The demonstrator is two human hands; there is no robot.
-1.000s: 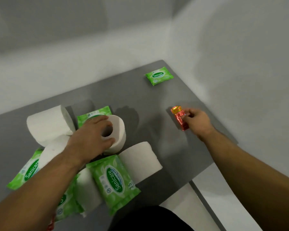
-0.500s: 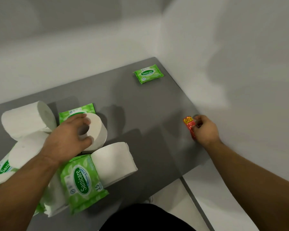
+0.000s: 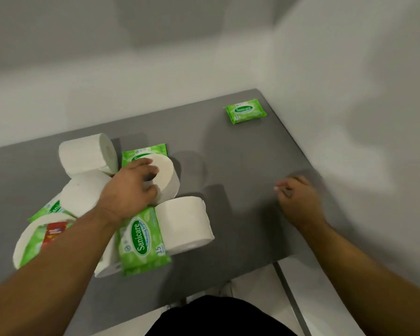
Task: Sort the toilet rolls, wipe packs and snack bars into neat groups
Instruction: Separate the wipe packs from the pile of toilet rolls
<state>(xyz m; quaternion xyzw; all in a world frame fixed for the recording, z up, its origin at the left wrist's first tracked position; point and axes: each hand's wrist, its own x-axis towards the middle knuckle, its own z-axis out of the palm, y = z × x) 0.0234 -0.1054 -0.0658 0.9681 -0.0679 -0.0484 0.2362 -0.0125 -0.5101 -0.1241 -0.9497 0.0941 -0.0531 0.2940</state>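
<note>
My left hand (image 3: 129, 190) grips an upright white toilet roll (image 3: 167, 175), fingers reaching into its core. Other toilet rolls lie around it: one behind (image 3: 87, 156), one under my wrist (image 3: 83, 192), one in front on its side (image 3: 184, 221). Green Sanicare wipe packs sit in the pile (image 3: 143, 238), behind the gripped roll (image 3: 143, 151), and alone at the far right (image 3: 245, 111). A red snack bar (image 3: 54, 234) lies on the left heap. My right hand (image 3: 296, 200) is blurred and curled over the table's right side; no snack bar shows in it.
The grey table (image 3: 240, 166) stands in a corner, with white walls behind and along its right edge. Its front edge runs just before my body. A metal table leg (image 3: 291, 299) and pale floor show at the lower right.
The red snack bar seen at my right fingertips is no longer visible; that hand has curled over the spot. My left hand stays on the upright roll. The view has shifted.
</note>
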